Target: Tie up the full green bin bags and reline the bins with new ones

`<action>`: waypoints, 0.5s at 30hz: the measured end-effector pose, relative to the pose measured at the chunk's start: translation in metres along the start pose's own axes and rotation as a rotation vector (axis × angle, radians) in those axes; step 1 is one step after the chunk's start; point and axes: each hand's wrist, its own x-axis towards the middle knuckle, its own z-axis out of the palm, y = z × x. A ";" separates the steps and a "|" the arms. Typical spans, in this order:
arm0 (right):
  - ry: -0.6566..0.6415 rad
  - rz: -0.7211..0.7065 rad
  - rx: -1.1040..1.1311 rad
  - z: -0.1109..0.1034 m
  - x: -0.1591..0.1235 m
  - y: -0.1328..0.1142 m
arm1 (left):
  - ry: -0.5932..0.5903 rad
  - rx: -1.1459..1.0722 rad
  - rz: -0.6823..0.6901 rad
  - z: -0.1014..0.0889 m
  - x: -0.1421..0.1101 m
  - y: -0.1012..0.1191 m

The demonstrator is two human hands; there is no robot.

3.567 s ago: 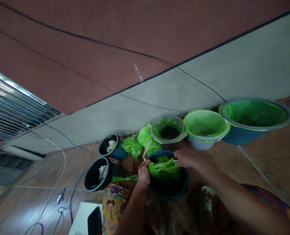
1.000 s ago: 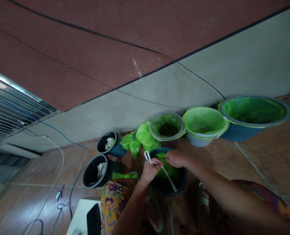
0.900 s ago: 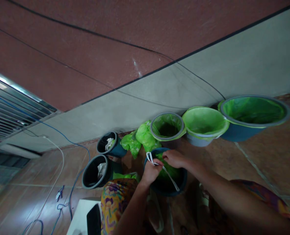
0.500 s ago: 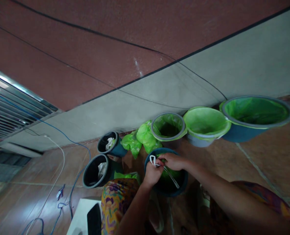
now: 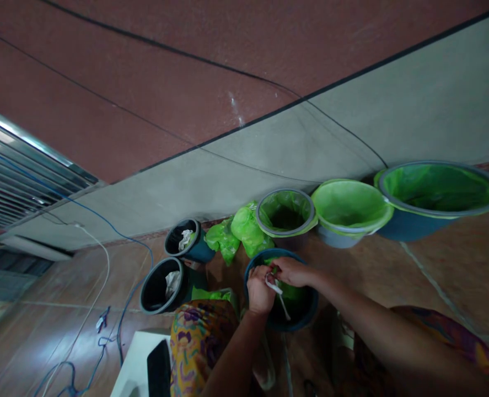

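Left hand (image 5: pixel 259 290) and right hand (image 5: pixel 294 271) pinched white tie (image 5: pixel 274 286) of green liner (image 5: pixel 294 292) in blue bucket (image 5: pixel 310 311); fingers closed. Three buckets (image 5: pixel 331 238) stood lined; two black buckets (image 5: pixel 198 251) showed no liner.

The bucket (image 5: pixel 307 313) in the middle was dark teal, and its plastic bag (image 5: pixel 294 292) was bright lime green, with white ties (image 5: pixel 274 286). The cloth (image 5: pixel 198 353) at near left had yellow, purple and orange pattern. The wall (image 5: pixel 145 94) was maroon above, grey below.
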 end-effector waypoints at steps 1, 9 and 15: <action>0.003 0.005 0.019 0.000 0.001 0.001 | 0.014 -0.002 -0.003 0.001 -0.001 0.000; -0.067 0.100 0.209 0.000 0.007 0.005 | 0.081 0.015 0.030 -0.001 -0.004 0.001; -0.089 0.118 0.153 -0.002 0.003 0.001 | 0.118 0.091 0.101 -0.007 -0.006 0.000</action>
